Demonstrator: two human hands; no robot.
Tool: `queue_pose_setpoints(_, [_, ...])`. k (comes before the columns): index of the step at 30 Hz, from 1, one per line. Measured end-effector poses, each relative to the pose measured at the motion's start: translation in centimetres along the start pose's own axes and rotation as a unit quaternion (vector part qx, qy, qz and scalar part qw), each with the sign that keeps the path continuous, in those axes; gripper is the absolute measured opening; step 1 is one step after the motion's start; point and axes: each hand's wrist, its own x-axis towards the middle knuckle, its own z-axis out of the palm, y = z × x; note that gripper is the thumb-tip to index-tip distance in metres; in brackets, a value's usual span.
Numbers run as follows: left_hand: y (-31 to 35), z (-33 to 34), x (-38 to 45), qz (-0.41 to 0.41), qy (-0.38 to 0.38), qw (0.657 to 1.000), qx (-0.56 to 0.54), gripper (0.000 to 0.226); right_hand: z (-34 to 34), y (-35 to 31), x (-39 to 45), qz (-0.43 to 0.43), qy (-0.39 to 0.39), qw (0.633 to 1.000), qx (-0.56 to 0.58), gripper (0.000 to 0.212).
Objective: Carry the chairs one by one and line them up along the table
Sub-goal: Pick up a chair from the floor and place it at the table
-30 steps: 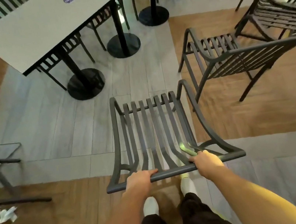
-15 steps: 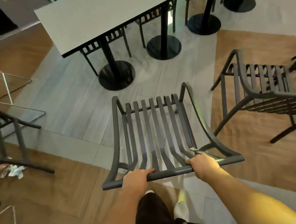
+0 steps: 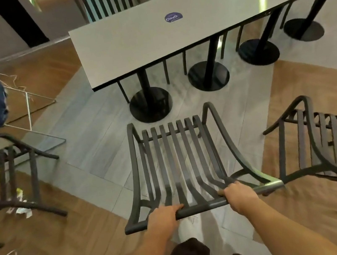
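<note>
1. The left hand (image 3: 163,216) and right hand (image 3: 240,195) are both clamped on the top rail of the dark slatted metal chair (image 3: 180,165).
2. The long white worktop (image 3: 149,42) is now nearer, at 12 o'clock; the chair is almost at its place.

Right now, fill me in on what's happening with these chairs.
A person grips the top rail of a dark slatted chair with both hands, left hand and right hand, facing it toward the long white table. It sits short of the table's round black bases. Two more slatted chairs wait on either side, one on the left and one on the right, not yet lined up.
</note>
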Motion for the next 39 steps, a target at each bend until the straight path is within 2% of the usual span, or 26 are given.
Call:
queue_pose_setpoints(10, [-0.6, -7.3, 7.8, -0.027, -0.012, 1.0, -0.003, 0.075, -8.9, 1.1, 9.2, -0.034, 0.01, 0.999, -0.04, 0.052])
queue_pose_setpoints(18, [0.1, -14.2, 15.2, -0.073, 0.004, 0.997, 0.002, 0.072, -16.6, 2.6, 17.2, -0.074, 0.001, 0.996, -0.05, 0.049])
queue_pose_setpoints(22, [0.6, -16.6, 18.2, -0.085, 0.01, 0.996, -0.009, 0.07, -19.7, 3.7, 20.7, -0.087, -0.009, 0.994, -0.06, 0.055])
queue_pose_setpoints(28, [1.0, -18.6, 20.6, -0.097, 0.03, 0.995, -0.017, 0.07, -22.8, 4.8, 23.9, -0.121, 0.004, 0.988, -0.099, 0.057])
queue_pose_setpoints(39, [1.0, -21.5, 23.3, -0.123, 0.002, 0.99, -0.064, 0.067, -26.1, 5.0, 27.4, -0.151, 0.002, 0.983, -0.104, 0.052])
